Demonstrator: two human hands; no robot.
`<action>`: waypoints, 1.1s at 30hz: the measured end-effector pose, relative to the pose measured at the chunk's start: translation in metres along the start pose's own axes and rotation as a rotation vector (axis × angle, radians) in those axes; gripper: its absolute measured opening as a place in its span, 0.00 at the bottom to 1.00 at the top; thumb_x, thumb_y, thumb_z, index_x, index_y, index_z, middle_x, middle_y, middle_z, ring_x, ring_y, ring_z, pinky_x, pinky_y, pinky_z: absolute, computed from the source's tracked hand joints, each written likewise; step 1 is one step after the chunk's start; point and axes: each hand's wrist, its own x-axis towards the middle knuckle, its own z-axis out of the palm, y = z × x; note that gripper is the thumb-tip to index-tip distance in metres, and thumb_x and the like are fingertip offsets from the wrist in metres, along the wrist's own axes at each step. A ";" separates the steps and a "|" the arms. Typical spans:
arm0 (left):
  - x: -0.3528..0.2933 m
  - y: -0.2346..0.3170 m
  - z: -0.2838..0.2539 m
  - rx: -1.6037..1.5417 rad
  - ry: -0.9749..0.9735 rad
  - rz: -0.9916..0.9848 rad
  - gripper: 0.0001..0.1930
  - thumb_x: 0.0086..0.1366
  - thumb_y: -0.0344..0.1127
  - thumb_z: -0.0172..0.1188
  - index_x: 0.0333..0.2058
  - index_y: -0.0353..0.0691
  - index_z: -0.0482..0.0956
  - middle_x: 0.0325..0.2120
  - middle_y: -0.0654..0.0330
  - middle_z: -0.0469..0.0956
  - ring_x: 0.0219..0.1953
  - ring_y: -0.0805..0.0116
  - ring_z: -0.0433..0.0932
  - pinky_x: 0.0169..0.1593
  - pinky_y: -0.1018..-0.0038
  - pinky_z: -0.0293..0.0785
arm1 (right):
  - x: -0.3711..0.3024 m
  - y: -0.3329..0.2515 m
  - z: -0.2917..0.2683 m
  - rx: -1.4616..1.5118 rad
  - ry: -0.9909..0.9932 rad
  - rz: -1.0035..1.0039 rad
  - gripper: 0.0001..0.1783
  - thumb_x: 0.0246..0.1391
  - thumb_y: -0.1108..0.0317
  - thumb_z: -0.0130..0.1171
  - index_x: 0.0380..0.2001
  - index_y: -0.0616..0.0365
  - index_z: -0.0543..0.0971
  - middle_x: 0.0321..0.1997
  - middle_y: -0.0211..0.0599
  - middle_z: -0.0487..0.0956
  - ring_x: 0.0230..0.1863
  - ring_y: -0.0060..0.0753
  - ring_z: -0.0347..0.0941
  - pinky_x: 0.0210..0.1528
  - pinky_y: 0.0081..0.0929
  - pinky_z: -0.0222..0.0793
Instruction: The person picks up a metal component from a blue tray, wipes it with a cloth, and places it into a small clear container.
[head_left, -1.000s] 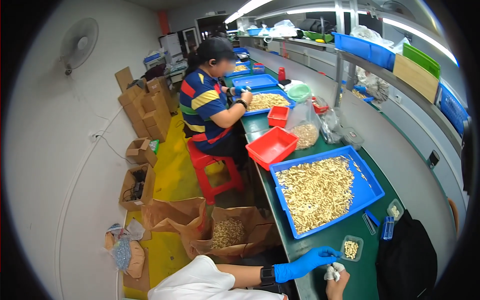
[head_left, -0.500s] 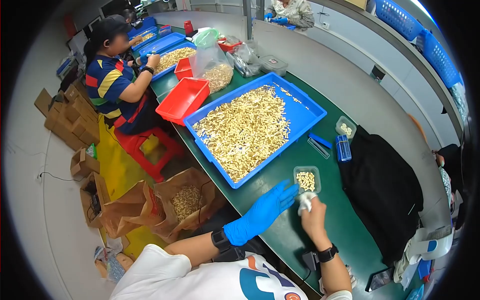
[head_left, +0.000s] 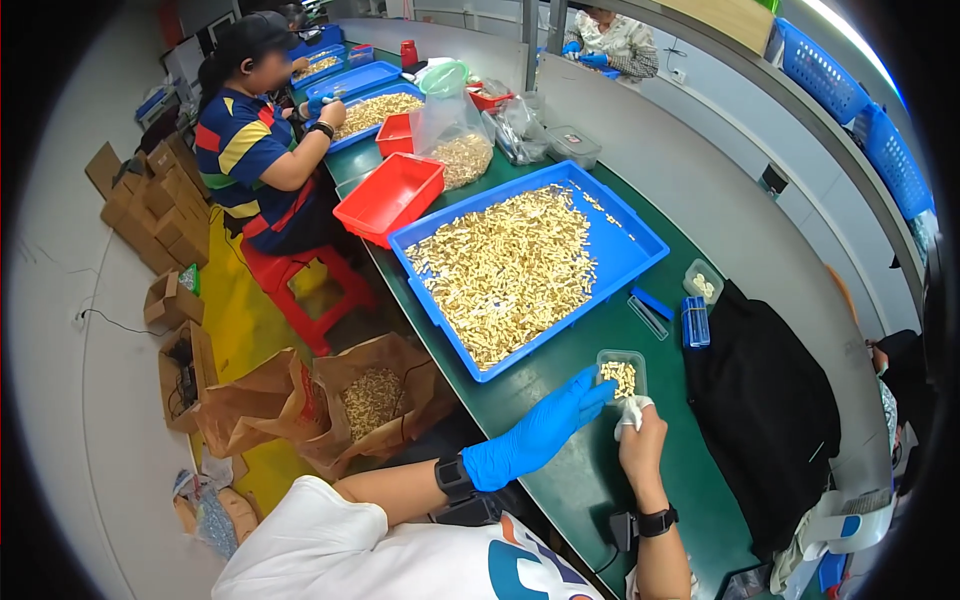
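My left hand (head_left: 541, 428), in a blue glove, is stretched out flat with its fingertips beside a small clear plastic box (head_left: 643, 372). Short gold-coloured metal pieces (head_left: 618, 377) lie inside that box. My right hand (head_left: 641, 440) is at the box's near side, its thumb and fingers drawn together. White material (head_left: 631, 411) covers its fingertips; whether it is cloth or finger covers, and what the pinch holds, I cannot make out. Beyond both hands stands a large blue tray (head_left: 628, 260) heaped with similar gold-coloured pieces (head_left: 510, 270).
A black cloth (head_left: 755, 420) lies right of my right hand, near a blue pack (head_left: 695, 322) and another small clear box (head_left: 703, 282). A red bin (head_left: 390, 197) adjoins the tray. A co-worker (head_left: 255, 150) sits at the far left. Open paper bags (head_left: 365, 400) stand below the table edge.
The whole view has shifted slightly, so the table appears a little further right. My right hand's white-covered fingertips are now closer against the small box's near edge. My left hand stays stretched out.
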 end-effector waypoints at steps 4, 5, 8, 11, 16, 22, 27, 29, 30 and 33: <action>0.009 -0.008 -0.005 -0.084 0.008 -0.037 0.25 0.69 0.40 0.32 0.62 0.40 0.43 0.60 0.53 0.53 0.62 0.62 0.53 0.64 0.69 0.47 | -0.008 0.012 0.008 -0.068 -0.018 -0.113 0.06 0.52 0.72 0.51 0.30 0.65 0.73 0.15 0.44 0.73 0.15 0.36 0.71 0.19 0.29 0.64; 0.010 -0.008 -0.005 -0.126 0.001 -0.052 0.25 0.69 0.40 0.32 0.62 0.40 0.43 0.60 0.53 0.53 0.62 0.62 0.54 0.64 0.69 0.47 | -0.010 0.014 0.010 -0.113 -0.039 -0.207 0.06 0.52 0.72 0.51 0.30 0.65 0.73 0.15 0.44 0.73 0.15 0.33 0.71 0.18 0.28 0.63; 0.006 -0.007 -0.003 -0.048 0.029 -0.039 0.25 0.69 0.41 0.31 0.62 0.40 0.42 0.60 0.54 0.52 0.62 0.63 0.53 0.64 0.69 0.48 | 0.002 0.011 -0.001 -0.009 -0.024 -0.023 0.06 0.51 0.72 0.52 0.29 0.65 0.73 0.15 0.44 0.73 0.15 0.35 0.71 0.18 0.28 0.63; 0.006 -0.007 -0.001 -0.049 0.064 -0.033 0.25 0.69 0.41 0.33 0.61 0.39 0.45 0.59 0.54 0.54 0.61 0.63 0.55 0.63 0.69 0.50 | -0.002 0.002 -0.002 0.056 -0.045 0.058 0.05 0.51 0.72 0.53 0.28 0.64 0.73 0.15 0.45 0.73 0.16 0.37 0.72 0.19 0.29 0.63; 0.011 0.006 -0.015 0.391 0.149 0.066 0.21 0.67 0.38 0.41 0.56 0.37 0.59 0.54 0.54 0.65 0.56 0.64 0.64 0.59 0.69 0.57 | -0.009 0.006 0.006 0.069 -0.124 0.008 0.05 0.50 0.72 0.54 0.29 0.63 0.74 0.17 0.48 0.73 0.18 0.44 0.72 0.20 0.32 0.64; 0.027 0.082 -0.085 1.545 0.316 0.520 0.15 0.54 0.33 0.57 0.42 0.40 0.76 0.39 0.53 0.75 0.41 0.58 0.74 0.46 0.67 0.69 | -0.017 0.012 0.021 -0.045 -0.259 -0.125 0.06 0.48 0.70 0.56 0.30 0.62 0.75 0.20 0.50 0.74 0.21 0.50 0.73 0.23 0.36 0.66; 0.019 0.098 -0.106 1.920 0.201 -0.071 0.11 0.51 0.31 0.58 0.35 0.40 0.78 0.36 0.51 0.75 0.38 0.54 0.74 0.42 0.64 0.70 | -0.016 0.015 0.023 -0.027 -0.297 -0.074 0.08 0.47 0.70 0.57 0.31 0.62 0.75 0.22 0.51 0.75 0.24 0.52 0.72 0.26 0.37 0.66; 0.015 0.094 -0.109 1.880 0.232 -0.099 0.10 0.51 0.31 0.58 0.34 0.40 0.79 0.36 0.51 0.75 0.38 0.54 0.74 0.42 0.64 0.70 | -0.015 0.015 0.023 -0.037 -0.298 -0.075 0.09 0.46 0.70 0.58 0.32 0.62 0.75 0.21 0.51 0.74 0.24 0.52 0.72 0.26 0.36 0.67; 0.013 0.091 -0.111 1.845 0.275 0.072 0.10 0.52 0.31 0.57 0.34 0.40 0.79 0.35 0.51 0.74 0.38 0.55 0.74 0.41 0.65 0.70 | -0.015 0.015 0.023 -0.038 -0.303 -0.078 0.09 0.46 0.70 0.58 0.32 0.62 0.75 0.21 0.51 0.74 0.24 0.52 0.72 0.26 0.36 0.67; 0.006 0.083 -0.111 1.751 0.360 0.410 0.09 0.53 0.31 0.57 0.33 0.40 0.79 0.35 0.52 0.74 0.38 0.55 0.73 0.41 0.67 0.70 | -0.017 0.014 0.023 -0.011 -0.308 -0.050 0.10 0.47 0.70 0.58 0.33 0.63 0.75 0.24 0.51 0.75 0.25 0.52 0.73 0.27 0.35 0.67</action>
